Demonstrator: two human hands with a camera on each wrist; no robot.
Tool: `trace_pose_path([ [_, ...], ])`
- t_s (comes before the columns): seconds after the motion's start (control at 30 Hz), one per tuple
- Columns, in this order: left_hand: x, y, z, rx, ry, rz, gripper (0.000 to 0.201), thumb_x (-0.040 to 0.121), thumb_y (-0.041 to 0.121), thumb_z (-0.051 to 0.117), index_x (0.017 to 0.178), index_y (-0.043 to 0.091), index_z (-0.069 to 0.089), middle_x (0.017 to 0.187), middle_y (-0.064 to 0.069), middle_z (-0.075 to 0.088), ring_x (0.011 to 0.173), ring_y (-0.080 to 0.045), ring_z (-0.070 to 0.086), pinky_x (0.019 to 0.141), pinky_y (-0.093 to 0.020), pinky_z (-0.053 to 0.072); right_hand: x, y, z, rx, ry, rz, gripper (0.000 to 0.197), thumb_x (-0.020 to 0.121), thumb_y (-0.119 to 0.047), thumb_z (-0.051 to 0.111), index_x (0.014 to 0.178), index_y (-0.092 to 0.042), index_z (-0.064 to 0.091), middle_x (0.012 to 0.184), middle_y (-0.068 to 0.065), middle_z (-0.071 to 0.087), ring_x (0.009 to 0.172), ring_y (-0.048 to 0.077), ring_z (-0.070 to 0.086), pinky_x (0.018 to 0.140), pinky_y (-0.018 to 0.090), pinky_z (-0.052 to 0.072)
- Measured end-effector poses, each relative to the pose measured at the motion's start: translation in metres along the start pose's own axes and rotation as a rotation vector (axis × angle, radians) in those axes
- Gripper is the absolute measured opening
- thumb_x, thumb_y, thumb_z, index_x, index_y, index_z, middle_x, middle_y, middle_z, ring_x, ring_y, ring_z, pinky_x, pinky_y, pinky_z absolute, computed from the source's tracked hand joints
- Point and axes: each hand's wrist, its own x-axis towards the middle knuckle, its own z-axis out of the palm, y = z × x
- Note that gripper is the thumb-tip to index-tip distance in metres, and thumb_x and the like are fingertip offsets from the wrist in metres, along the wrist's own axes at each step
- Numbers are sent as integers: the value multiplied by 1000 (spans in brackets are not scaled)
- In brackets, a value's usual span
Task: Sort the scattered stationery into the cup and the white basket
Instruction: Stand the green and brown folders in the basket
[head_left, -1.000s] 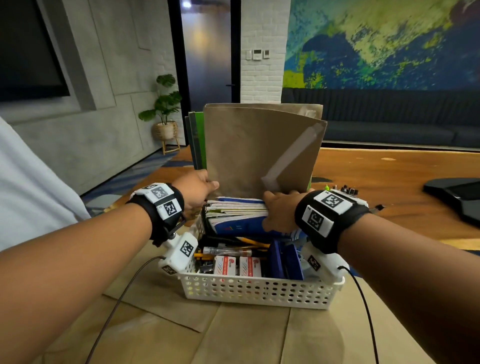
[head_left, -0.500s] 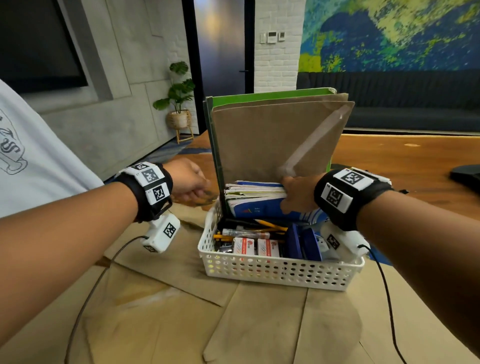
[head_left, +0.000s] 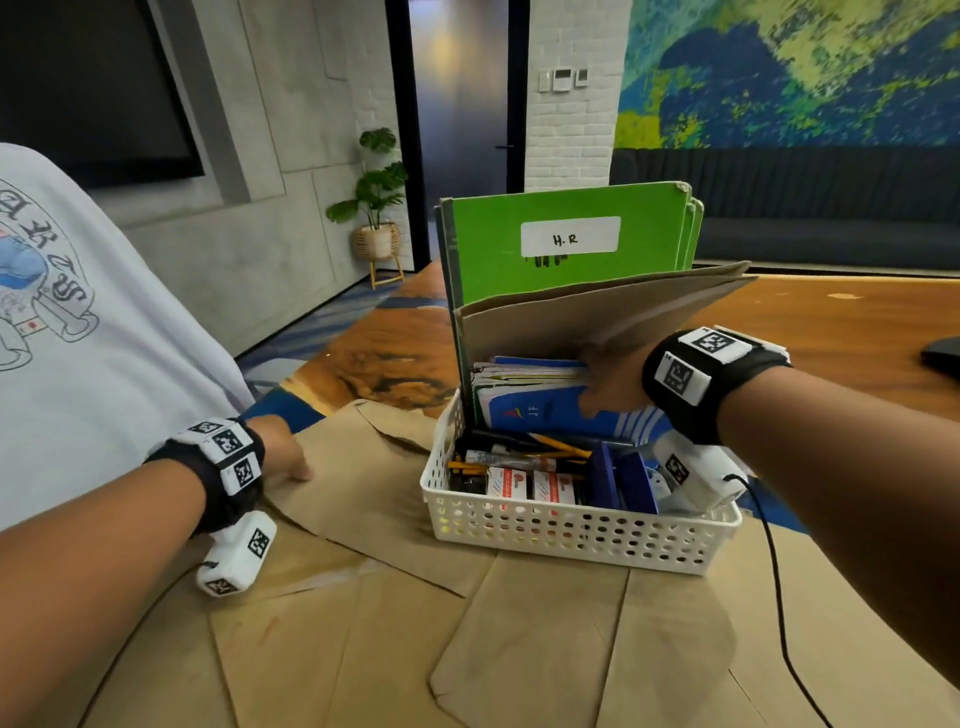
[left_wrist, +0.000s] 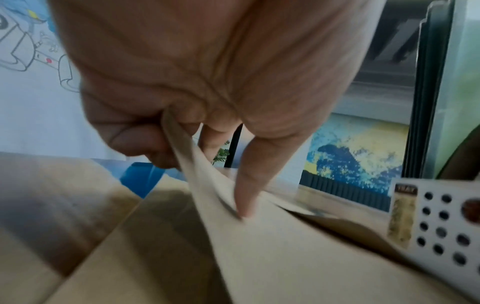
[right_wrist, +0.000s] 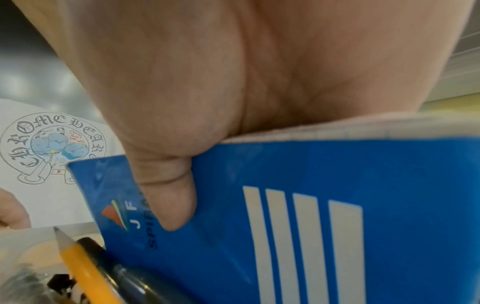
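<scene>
The white basket (head_left: 571, 530) stands mid-table, holding pencils (head_left: 558, 444), red-and-white boxes (head_left: 530, 486) and a blue box (head_left: 623, 478). A green folder (head_left: 566, 280) marked H.R stands upright at its back, and a brown envelope (head_left: 597, 317) leans forward in front of it. My right hand (head_left: 605, 392) grips the blue notebook stack (head_left: 540, 410) in the basket, with the thumb (right_wrist: 168, 201) on the blue cover (right_wrist: 337, 205). Left of the basket, my left hand (head_left: 291, 462) pinches the edge of a brown envelope (left_wrist: 187, 156) lying on the table. No cup is in view.
Several flat brown envelopes (head_left: 519, 649) cover the near table. Bare wooden table (head_left: 857, 317) stretches behind and to the right, with a black object (head_left: 943, 356) at the right edge. Camera cables trail from both wrists. A person's white shirt (head_left: 78, 338) fills the left.
My left hand left the basket's left side and dropped to the envelope on the table. The brown envelope in the basket tipped forward, baring the green folder's label. My right hand stayed on the notebooks.
</scene>
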Motion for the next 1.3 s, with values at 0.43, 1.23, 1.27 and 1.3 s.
trace_pose_path([
  [0.43, -66, 11, -96, -618, 199, 310, 10, 97, 11, 62, 107, 12, 62, 91, -14, 67, 76, -27, 69, 55, -35, 60, -6, 0, 4, 227, -20, 45, 109, 88, -35, 68, 158, -34, -16, 137, 16, 58, 90, 29, 58, 77, 36, 47],
  [1.23, -146, -21, -242, -822, 1241, 733, 16, 91, 33, 58, 97, 48, 63, 111, 3, 73, 99, -15, 69, 87, -36, 56, -10, -1, 4, 217, 42, 34, 102, 88, -39, 67, 159, -33, -6, 138, 12, 58, 91, 26, 55, 77, 33, 45],
  [1.27, -147, -9, -236, -821, 1233, 757, 18, 91, 30, 57, 95, 48, 60, 109, 4, 71, 98, -11, 67, 87, -28, 55, -10, -2, 4, 211, 35, 37, 99, 89, -39, 66, 159, -32, -4, 139, 11, 57, 93, 26, 55, 78, 33, 46],
  [1.3, -148, 5, -231, -818, 1221, 795, 20, 92, 27, 57, 95, 47, 58, 107, 4, 70, 97, -9, 65, 86, -23, 53, -9, -2, 4, 200, 27, 41, 94, 89, -40, 66, 159, -31, 3, 138, 10, 58, 96, 26, 56, 79, 33, 46],
])
